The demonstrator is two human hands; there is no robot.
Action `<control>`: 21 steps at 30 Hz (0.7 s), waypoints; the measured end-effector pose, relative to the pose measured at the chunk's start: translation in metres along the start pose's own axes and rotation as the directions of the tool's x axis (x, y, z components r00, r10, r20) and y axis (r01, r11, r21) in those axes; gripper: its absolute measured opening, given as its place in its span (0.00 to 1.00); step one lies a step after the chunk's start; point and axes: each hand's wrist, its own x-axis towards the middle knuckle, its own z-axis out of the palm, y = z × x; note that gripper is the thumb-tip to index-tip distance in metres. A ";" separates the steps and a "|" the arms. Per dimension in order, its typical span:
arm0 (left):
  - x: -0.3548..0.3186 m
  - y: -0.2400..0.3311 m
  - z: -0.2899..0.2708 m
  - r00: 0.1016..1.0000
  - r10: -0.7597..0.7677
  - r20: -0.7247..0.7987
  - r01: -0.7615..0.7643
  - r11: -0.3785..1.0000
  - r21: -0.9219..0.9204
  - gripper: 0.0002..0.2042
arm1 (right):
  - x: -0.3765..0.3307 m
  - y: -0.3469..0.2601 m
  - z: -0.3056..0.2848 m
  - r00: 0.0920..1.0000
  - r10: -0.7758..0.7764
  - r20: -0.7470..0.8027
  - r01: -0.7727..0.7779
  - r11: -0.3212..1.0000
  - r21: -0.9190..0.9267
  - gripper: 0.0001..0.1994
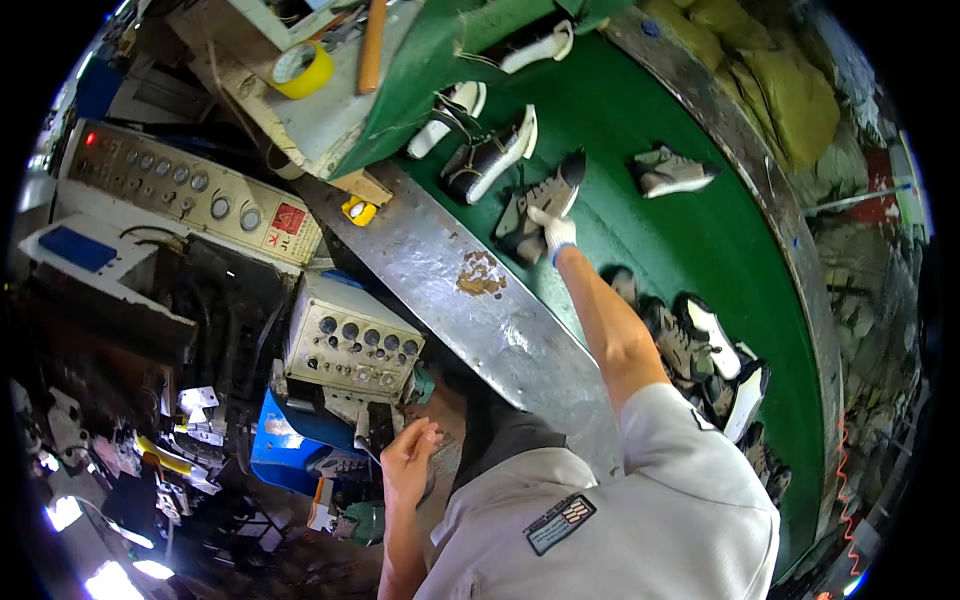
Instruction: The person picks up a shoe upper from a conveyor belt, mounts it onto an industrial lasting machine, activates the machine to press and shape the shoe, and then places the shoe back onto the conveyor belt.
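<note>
My right hand point(553, 230), in a white glove, is stretched over the green belt and closed on a grey-brown shoe point(552, 192) with a dark toe. Its fingers lie at the shoe's side; part of the upper is hidden under them. A dark, blurred part at the heel end may belong to a second shoe. Low beside my body, near the machine's control box point(352, 338), my bare left hand point(409, 460) has its fingers curled together. Nothing shows in it.
Dark shoes with white soles point(492, 155) lie ahead on the green belt point(640, 240). One grey shoe point(672, 172) lies by the far rim; several more point(685, 335) are heaped at right. A metal ledge point(430, 235) edges the belt. Yellow tape point(303, 70) sits on a shelf.
</note>
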 end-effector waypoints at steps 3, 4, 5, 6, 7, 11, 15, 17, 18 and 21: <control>-0.006 -0.008 -0.031 0.994 0.065 -0.083 -0.068 0.997 -0.034 0.15 | -0.086 -0.015 0.019 0.921 0.252 0.298 -0.280 0.958 0.055 0.27; -0.005 -0.011 -0.046 0.986 0.122 -0.109 -0.126 0.992 -0.030 0.16 | -0.124 -0.018 0.022 0.837 0.330 0.437 -0.397 0.915 0.068 0.28; -0.004 0.001 -0.058 0.978 0.136 -0.161 -0.145 0.988 -0.045 0.15 | -0.165 -0.028 0.027 0.760 0.253 0.598 -0.358 0.932 0.061 0.30; 0.002 0.016 -0.070 0.968 0.142 -0.208 -0.158 0.986 -0.058 0.15 | -0.207 -0.032 0.032 0.655 0.180 0.734 -0.328 0.943 0.061 0.33; 0.008 0.024 -0.084 0.953 0.204 -0.225 -0.224 0.972 -0.066 0.17 | -0.247 -0.028 0.042 0.573 0.255 0.779 -0.520 0.848 0.104 0.35; 0.001 0.072 -0.133 0.923 0.276 -0.270 -0.345 0.903 -0.256 0.23 | -0.367 -0.007 0.132 0.370 0.395 0.841 -0.847 0.515 0.131 0.34; -0.024 0.062 -0.201 0.936 0.188 -0.296 -0.293 0.885 -0.363 0.25 | -0.454 0.004 0.206 0.153 0.465 0.872 -0.876 0.471 -0.098 0.20; -0.037 0.032 -0.236 0.911 0.111 -0.397 -0.296 0.847 -0.442 0.20 | -0.456 0.043 0.224 0.107 0.446 0.888 -0.789 0.582 -0.197 0.21; -0.043 0.008 -0.258 0.902 0.093 -0.422 -0.312 0.815 -0.488 0.18 | -0.467 0.057 0.235 0.150 0.454 0.878 -0.709 0.669 -0.224 0.21; -0.056 -0.038 -0.295 0.877 0.017 -0.480 -0.346 0.715 -0.608 0.16 | -0.510 0.062 0.278 0.199 0.463 0.864 -0.535 0.790 -0.300 0.22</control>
